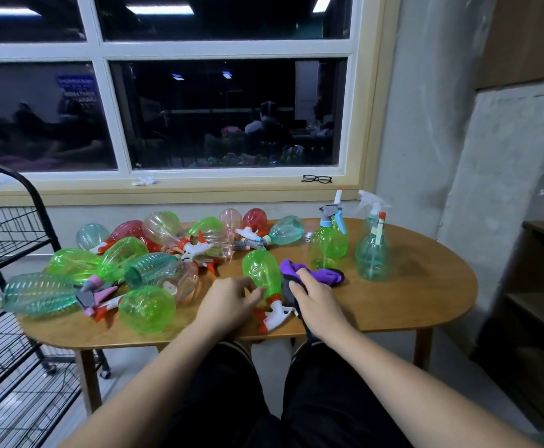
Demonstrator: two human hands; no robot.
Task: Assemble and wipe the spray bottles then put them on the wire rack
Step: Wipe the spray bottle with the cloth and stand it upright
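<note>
Head view puts you early on: your left hand (pixel 232 297) grips the green bottle (pixel 261 273) lying on the desk (pixel 425 286), your right hand (pixel 312 295) clutches the cloth (pixel 316 274), a pile (pixel 135 263) waits, and nothing shows on the wire rack (pixel 6 240).

On the table (pixel 425 295) before you, a heap of spray bottles (pixel 120 257) lies left and upright bottles (pixel 325 250) stand far right; the wire rack (pixel 6 221) is left of the table.
</note>
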